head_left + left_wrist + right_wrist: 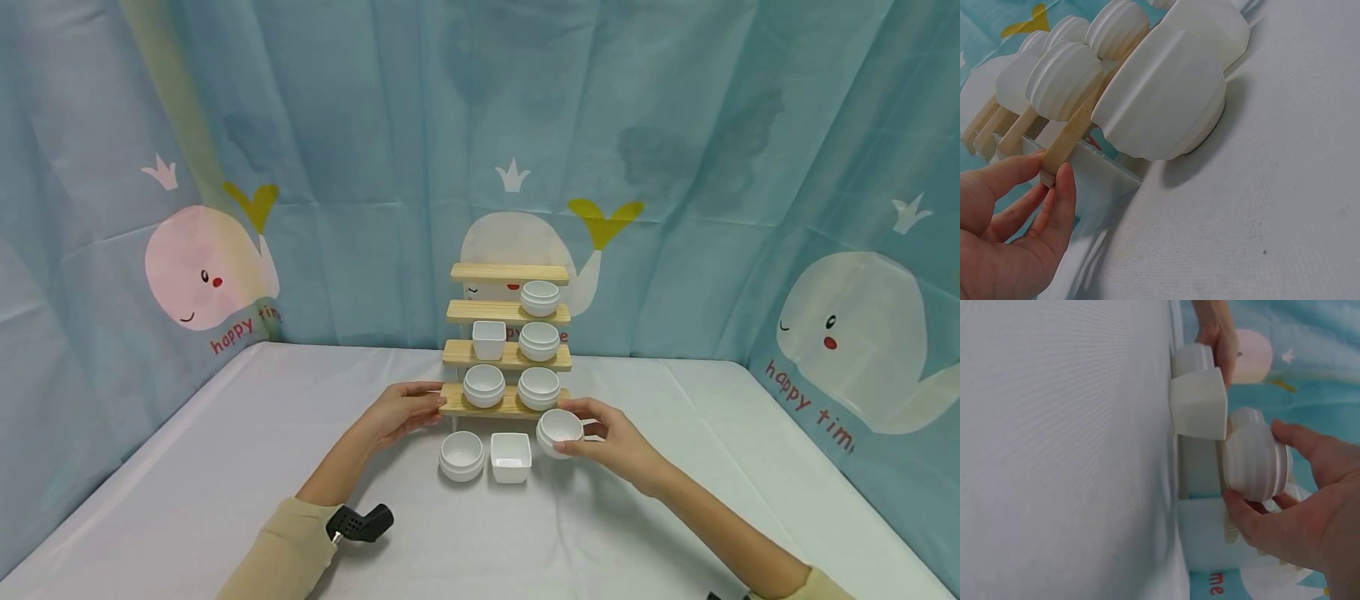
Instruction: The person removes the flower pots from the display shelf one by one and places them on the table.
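My right hand (618, 446) holds a round white bowl (558, 427) between thumb and fingers, just in front of the right end of the lowest wooden step (510, 406). In the right wrist view that bowl (1250, 462) is off the tabletop. My left hand (405, 411) pinches the left end of the same step, clearest in the left wrist view (1057, 159). On this step sit two round white bowls, a left one (483, 387) and a right one (538, 389). A round bowl (462, 457) and a square bowl (511, 458) stand on the table before the rack.
Higher up the tiered rack, a square bowl (489, 340) and a round bowl (538, 342) share one step, with another round bowl (540, 298) above. A white cloth (645, 550) covers the table. Behind hangs a blue whale-print curtain (360, 125).
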The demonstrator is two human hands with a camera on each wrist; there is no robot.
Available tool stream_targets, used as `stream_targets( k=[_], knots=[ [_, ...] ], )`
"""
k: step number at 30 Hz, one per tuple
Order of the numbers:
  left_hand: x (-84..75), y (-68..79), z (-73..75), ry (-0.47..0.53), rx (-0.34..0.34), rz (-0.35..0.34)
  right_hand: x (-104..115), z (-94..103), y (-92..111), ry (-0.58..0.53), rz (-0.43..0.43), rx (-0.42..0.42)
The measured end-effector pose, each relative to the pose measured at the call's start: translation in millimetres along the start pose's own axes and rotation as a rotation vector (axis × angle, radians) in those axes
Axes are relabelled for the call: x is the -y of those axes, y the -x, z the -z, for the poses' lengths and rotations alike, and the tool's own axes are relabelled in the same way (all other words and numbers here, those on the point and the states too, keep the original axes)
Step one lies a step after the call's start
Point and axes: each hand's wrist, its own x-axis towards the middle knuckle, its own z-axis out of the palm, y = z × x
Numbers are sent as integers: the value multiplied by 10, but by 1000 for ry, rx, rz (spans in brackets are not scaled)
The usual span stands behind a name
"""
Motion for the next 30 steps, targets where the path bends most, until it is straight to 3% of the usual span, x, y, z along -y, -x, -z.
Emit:
stream_targets(
  k=[30],
  knots=[
    [2, -1, -9, -10, -16, 5, -129, -1, 0, -25, 3, 150]
  ],
)
